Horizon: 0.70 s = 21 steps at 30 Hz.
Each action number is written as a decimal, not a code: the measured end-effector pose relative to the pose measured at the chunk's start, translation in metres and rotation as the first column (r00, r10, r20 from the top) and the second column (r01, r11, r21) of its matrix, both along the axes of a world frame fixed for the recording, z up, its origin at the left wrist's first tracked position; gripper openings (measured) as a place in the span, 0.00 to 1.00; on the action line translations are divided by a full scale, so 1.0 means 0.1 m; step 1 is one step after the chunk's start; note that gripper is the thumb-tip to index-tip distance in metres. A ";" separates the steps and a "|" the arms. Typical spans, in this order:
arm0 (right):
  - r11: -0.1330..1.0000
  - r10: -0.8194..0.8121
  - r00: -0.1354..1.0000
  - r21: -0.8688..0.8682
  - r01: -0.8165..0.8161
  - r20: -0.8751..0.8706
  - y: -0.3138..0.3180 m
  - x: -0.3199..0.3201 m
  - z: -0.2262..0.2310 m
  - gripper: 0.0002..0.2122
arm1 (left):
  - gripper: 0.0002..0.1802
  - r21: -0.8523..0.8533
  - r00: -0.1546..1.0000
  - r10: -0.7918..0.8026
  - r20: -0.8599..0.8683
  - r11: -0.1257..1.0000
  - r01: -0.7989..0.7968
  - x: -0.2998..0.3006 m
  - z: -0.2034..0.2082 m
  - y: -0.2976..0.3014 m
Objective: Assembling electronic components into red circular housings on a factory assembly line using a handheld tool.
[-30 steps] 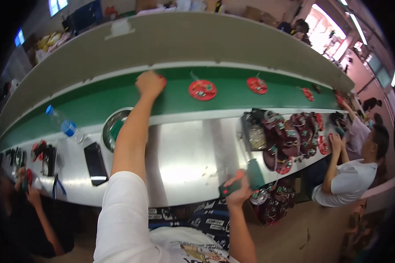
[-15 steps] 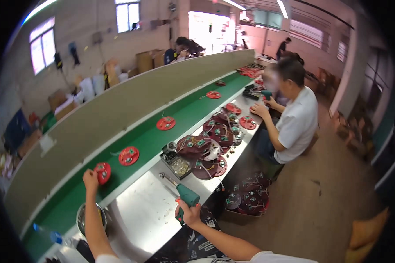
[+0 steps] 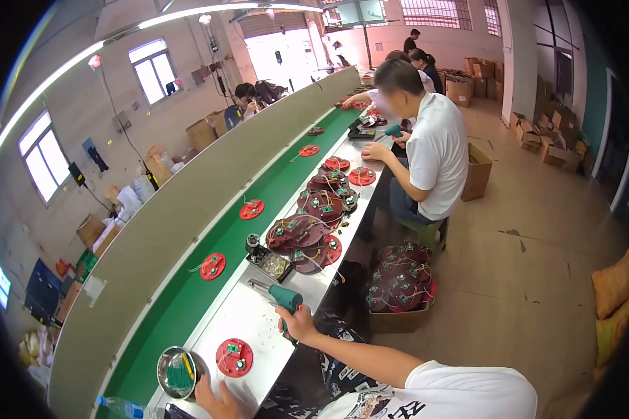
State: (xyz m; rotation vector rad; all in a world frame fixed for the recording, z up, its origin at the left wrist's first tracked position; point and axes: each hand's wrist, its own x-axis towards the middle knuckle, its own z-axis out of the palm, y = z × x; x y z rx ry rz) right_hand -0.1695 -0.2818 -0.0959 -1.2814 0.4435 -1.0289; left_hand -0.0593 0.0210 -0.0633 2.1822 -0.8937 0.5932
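Note:
My right hand (image 3: 297, 324) is wrapped round the grip of a green soldering gun (image 3: 286, 298), its metal tip pointing left over the bench. Close to the bench's near left end, my left hand (image 3: 217, 399) has its fingers apart and holds nothing. Just beyond it lies a round red plate (image 3: 235, 357) with a small green circuit board and a white part on top. On its left stands a metal bowl (image 3: 162, 380) with green wires and a yellow-handled tool inside.
A green conveyor belt (image 3: 168, 307) carries more red plates (image 3: 212, 266) beside the bench. Dark red plates (image 3: 300, 230) are piled beyond a black parts tray (image 3: 272, 265). A co-worker (image 3: 426, 140) sits further along; a full carton (image 3: 398, 320) stands on the floor.
My left hand has left the belt and come back to beside the bowl. A red plate now lies on the bench near it. The right hand still grips the soldering gun; the view has shifted.

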 end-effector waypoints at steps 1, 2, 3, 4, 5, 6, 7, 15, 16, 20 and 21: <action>1.000 0.004 1.000 0.029 -0.004 0.008 0.00 -0.02 0.02 0.11 | 0.21 -0.001 1.000 0.008 -0.003 1.000 -0.008 -0.16 -0.06 0.17; 0.998 0.010 1.000 0.060 -0.011 0.016 0.02 -0.02 0.03 0.11 | 0.27 0.114 0.998 0.042 0.046 0.992 -0.047 -0.30 -0.17 0.40; 0.996 0.022 0.999 0.082 -0.020 -0.029 0.03 -0.03 0.07 0.11 | 0.33 0.222 0.993 0.074 0.096 0.971 -0.094 -0.43 -0.29 0.57; 0.993 0.027 1.000 0.118 -0.027 0.000 0.05 -0.06 0.12 0.11 | 0.33 0.217 0.992 0.086 0.089 0.971 -0.104 -0.57 -0.38 0.67; 0.993 0.038 0.999 0.116 -0.038 0.009 0.05 -0.08 0.14 0.11 | 0.31 0.232 0.984 0.130 0.124 0.960 -0.156 -0.72 -0.46 0.77; 0.992 0.048 0.999 0.114 -0.050 0.018 0.07 -0.09 0.16 0.11 | 0.30 0.246 0.972 0.172 0.159 0.947 -0.208 -0.88 -0.52 0.85; 0.993 0.062 0.998 0.105 -0.062 0.000 0.10 -0.10 0.20 0.10 | 0.27 0.253 0.946 0.221 0.236 0.926 -0.279 -1.11 -0.34 0.79; 0.982 0.115 0.993 0.155 -0.111 -0.016 0.10 -0.14 0.17 0.11 | 0.26 0.185 0.935 0.338 0.109 0.917 -0.353 -1.01 -0.52 0.60; 0.967 0.148 0.984 0.222 -0.124 -0.094 0.05 -0.16 0.15 0.11 | 0.26 0.197 0.934 0.347 0.088 0.913 -0.358 -1.03 -0.47 0.56; 0.969 0.103 0.995 0.227 -0.099 -0.005 0.11 -0.18 0.39 0.10 | 0.26 0.218 0.954 0.301 -0.005 0.931 -0.293 -1.09 -0.22 0.54; 0.961 0.104 0.994 0.260 -0.093 -0.026 0.16 -0.17 0.48 0.09 | 0.25 0.233 0.955 0.293 -0.033 0.932 -0.278 -1.08 -0.11 0.57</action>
